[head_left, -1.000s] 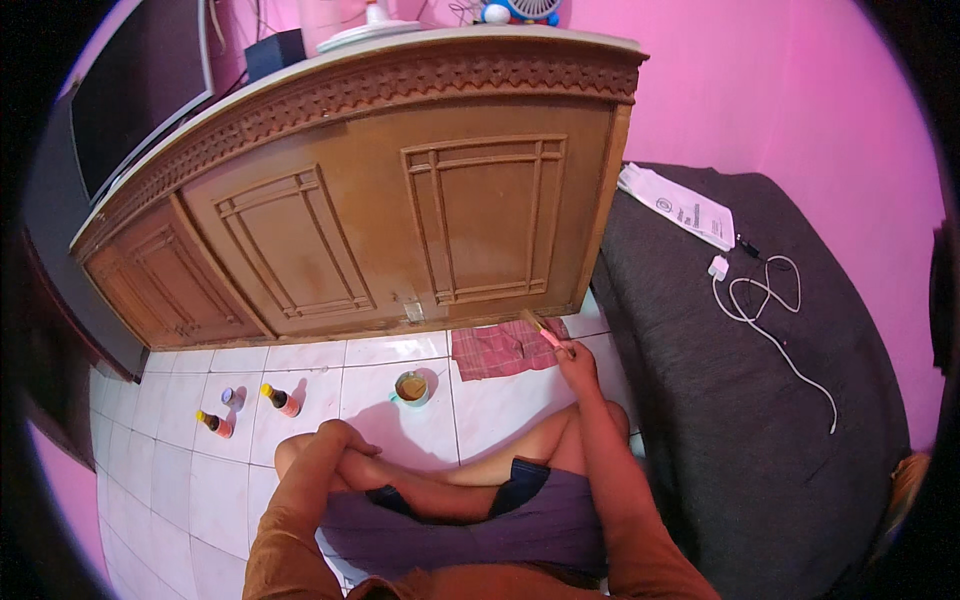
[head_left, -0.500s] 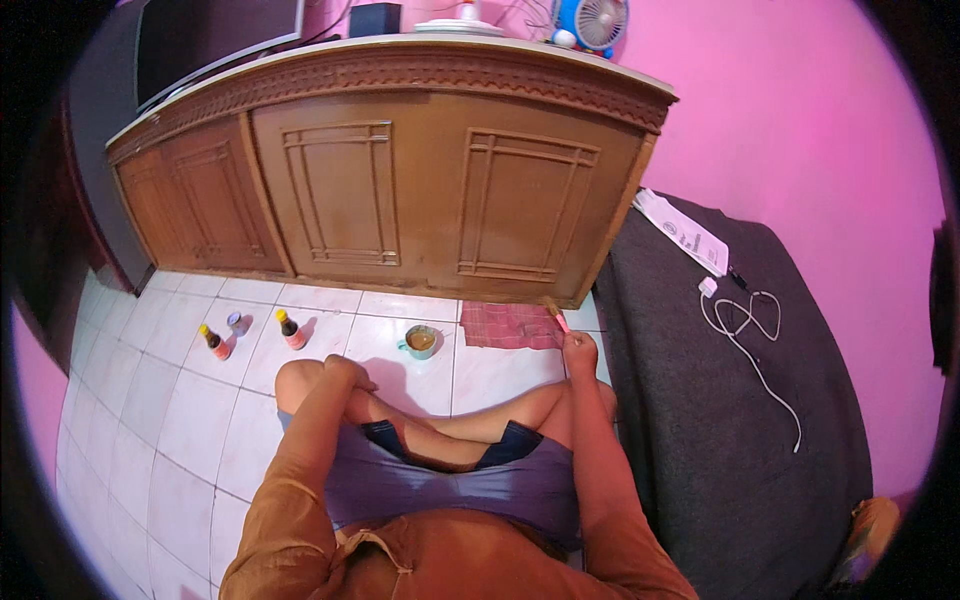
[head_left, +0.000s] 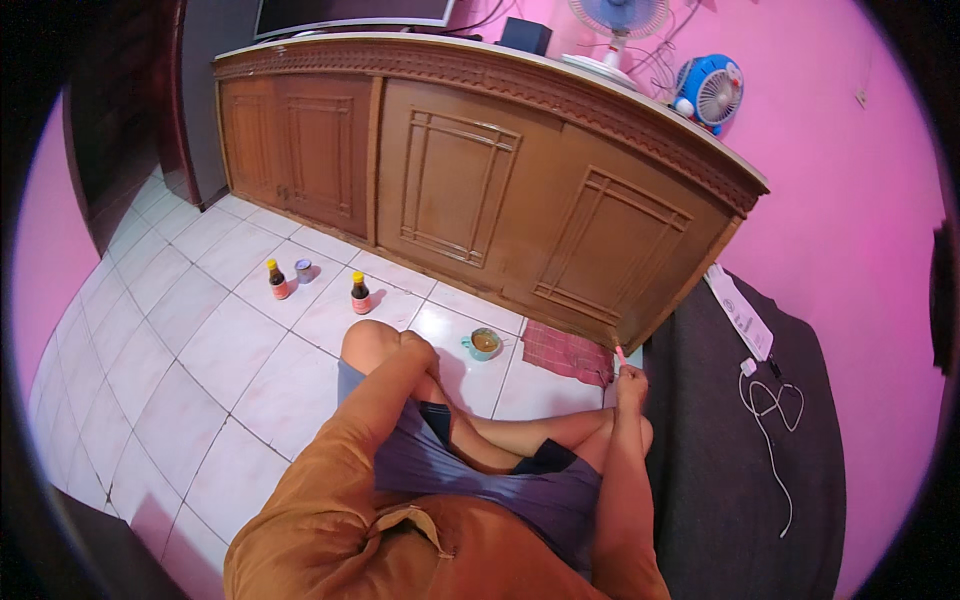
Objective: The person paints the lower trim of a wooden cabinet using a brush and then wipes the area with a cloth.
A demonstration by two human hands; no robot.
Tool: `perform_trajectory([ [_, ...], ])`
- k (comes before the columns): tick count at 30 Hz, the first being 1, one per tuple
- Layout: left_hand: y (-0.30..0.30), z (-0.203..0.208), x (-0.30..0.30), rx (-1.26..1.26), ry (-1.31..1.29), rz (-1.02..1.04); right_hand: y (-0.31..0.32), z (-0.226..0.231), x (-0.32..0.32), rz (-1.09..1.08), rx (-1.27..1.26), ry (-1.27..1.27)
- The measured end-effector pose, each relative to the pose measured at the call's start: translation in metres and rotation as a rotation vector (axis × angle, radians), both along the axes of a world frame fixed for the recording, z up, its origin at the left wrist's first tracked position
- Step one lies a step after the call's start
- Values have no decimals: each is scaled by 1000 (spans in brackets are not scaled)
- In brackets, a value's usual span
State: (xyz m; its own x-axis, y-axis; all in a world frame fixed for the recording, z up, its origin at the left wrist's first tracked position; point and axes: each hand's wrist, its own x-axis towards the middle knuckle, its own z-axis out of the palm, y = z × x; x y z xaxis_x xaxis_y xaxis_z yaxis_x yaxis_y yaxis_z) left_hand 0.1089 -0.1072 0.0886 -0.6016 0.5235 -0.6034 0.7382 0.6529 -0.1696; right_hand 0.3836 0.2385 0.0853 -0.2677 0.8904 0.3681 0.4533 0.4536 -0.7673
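My right hand (head_left: 632, 387) is closed round the pinkish handle of a paintbrush (head_left: 620, 354). The brush points away from me, and its bristle end is at the lower right corner of the brown wooden cabinet (head_left: 560, 255); I cannot tell whether it touches. Resting on my bent left knee, my left hand (head_left: 418, 352) holds nothing, its fingers laid over the leg. Between my legs and the cabinet stands a light teal cup (head_left: 483, 345) with brown liquid in it. A reddish checked cloth (head_left: 565, 354) lies flat on the tiles right of the cup.
Two dark bottles with yellow caps, a left one (head_left: 277, 280) and a right one (head_left: 360, 293), stand on the floor near a small can (head_left: 304, 271). A dark mattress-like pad (head_left: 700, 450) at my right bears a white cable (head_left: 768, 450) and a white packet (head_left: 740, 312).
The view has turned and tilted left, so the whole scene sits further right. The brush tip has gone from over the cloth's edge to the cabinet's bottom corner. My left hand stays on the knee.
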Motion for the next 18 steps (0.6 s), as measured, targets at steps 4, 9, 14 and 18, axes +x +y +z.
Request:
perform_trajectory([
  [4, -4, 5, 7, -3, -37, 10, -26, 28, -9, -14, -75, -31],
  [9, -6, 15, 15, -25, -144, 7, -17, 22, -23, -6, -58, 14],
  [14, -11, 35, 38, -25, -98, -35, -41, 55, -26, 121, -497, 258],
  [18, -4, 11, 45, 69, -130, -241, -50, 66, -36, 197, -654, 379],
])
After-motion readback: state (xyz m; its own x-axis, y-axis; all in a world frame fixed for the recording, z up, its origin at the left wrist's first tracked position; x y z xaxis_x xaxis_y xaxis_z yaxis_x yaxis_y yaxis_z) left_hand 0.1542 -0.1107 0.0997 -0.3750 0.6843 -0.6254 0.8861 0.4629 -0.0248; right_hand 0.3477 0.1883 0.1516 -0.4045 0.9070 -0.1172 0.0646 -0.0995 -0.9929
